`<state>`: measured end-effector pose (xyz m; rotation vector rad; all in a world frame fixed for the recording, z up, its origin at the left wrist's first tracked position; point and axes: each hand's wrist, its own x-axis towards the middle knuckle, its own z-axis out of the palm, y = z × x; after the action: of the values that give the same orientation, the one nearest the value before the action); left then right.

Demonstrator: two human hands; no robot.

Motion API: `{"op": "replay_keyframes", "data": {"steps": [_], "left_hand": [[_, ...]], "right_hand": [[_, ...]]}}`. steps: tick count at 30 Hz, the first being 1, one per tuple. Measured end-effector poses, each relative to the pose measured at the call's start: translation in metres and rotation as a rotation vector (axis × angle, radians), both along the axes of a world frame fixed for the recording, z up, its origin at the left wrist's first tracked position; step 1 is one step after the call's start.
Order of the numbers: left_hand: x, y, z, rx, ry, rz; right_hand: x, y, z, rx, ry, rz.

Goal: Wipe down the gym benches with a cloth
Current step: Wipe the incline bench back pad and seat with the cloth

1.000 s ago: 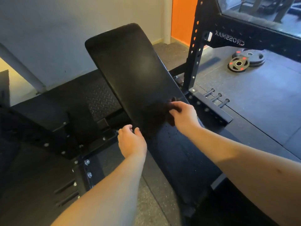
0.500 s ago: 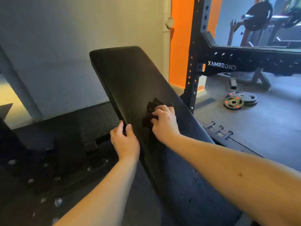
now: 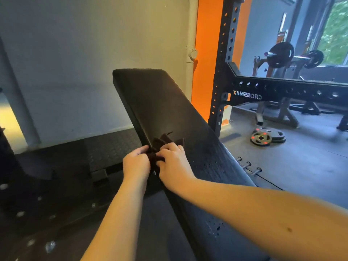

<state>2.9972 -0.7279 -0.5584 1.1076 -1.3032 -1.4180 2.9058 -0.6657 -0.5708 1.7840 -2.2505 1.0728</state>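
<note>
On the slanted bench (image 3: 160, 102), seen from our head, our left hand (image 3: 136, 163) and right hand (image 3: 174, 162) both pinch the dark cloth (image 3: 162, 142), close to the bench's left side. A moment ago the left hand held that side, and now it has come over to the cloth. We think we are fixing the cloth, so wiping waits. No bucket or box shows, only weight plates (image 3: 263, 137) on the floor (image 3: 310, 166).

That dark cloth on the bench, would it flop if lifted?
Probably floppy: the cloth is bunched, corners sticking out. Likely light: left hand and right hand pinch it. On the sloped bench it may slide if released.
</note>
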Motion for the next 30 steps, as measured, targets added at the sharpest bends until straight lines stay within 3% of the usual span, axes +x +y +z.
{"op": "replay_keyframes", "data": {"steps": [7, 16, 24, 30], "left_hand": [[0.013, 0.013, -0.032, -0.021, 0.057, -0.150], [0.017, 0.008, -0.030, -0.133, -0.064, -0.234], [0.020, 0.003, -0.029, -0.233, -0.170, -0.250], [0.023, 0.005, -0.024, -0.232, -0.160, -0.303]], "right_hand": [[-0.031, -0.013, 0.003, 0.042, 0.109, 0.060], [-0.094, -0.034, 0.021, 0.063, 0.008, -0.388], [-0.005, 0.005, -0.009, 0.005, 0.027, -0.127], [-0.036, -0.001, 0.000, 0.061, 0.055, -0.122]]}}
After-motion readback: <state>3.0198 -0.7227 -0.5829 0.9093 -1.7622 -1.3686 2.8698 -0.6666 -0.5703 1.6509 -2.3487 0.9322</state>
